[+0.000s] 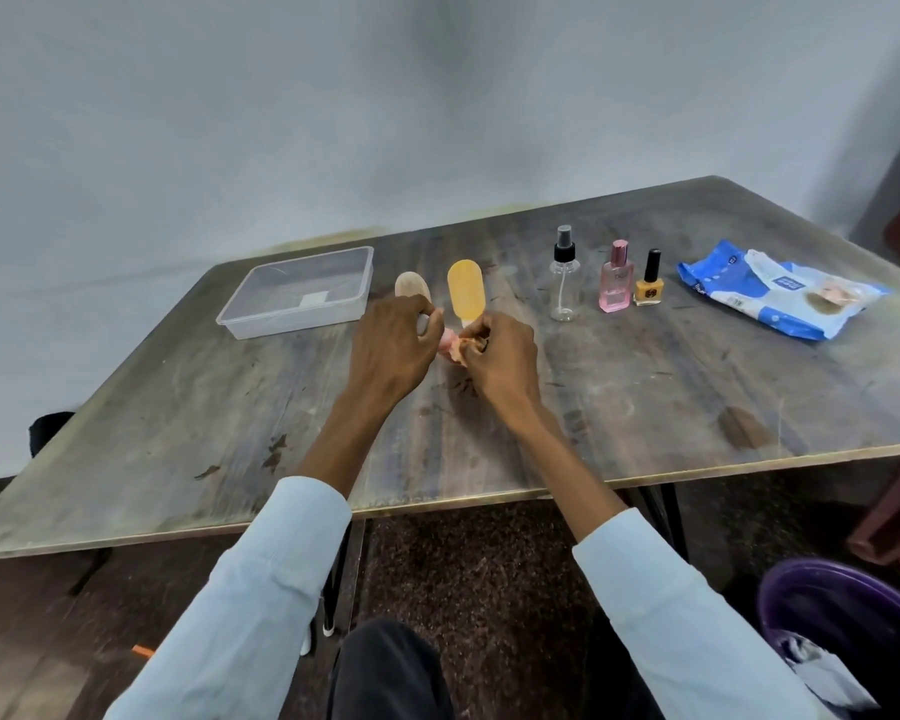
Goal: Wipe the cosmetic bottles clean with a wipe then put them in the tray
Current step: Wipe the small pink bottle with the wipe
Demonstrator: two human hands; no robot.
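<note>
Risk assessment, as I judge it from this position. My left hand point(393, 332) and my right hand point(500, 350) meet at the centre of the frame, just in front of two items that stand or lie close behind them: a beige tube point(411, 285) behind my left knuckles and an orange tube point(466, 291) between the two hands. A careless outward motion of either hand could knock these over. The pink item point(448, 345) between my hands is small and largely hidden; if my grip loosens while I rub it, it may drop onto the table point(178, 433).

Hand state: my left hand is curled, its fingertips pinching one end of the pink item. My right hand is curled round a crumpled pinkish wipe point(468, 350) pressed against the same item. I cannot tell exactly what the item is.

Location of task items: the clear tray point(240, 317) sits left of centre, just beyond my left hand, and appears to hold no bottles. To the right of centre, well apart from my hands, stand a clear spray bottle point(564, 275), a pink perfume bottle point(615, 278) and an orange nail polish bottle point(649, 283) in a row. A blue wipe pack point(780, 291) lies at the right of the frame.
</note>
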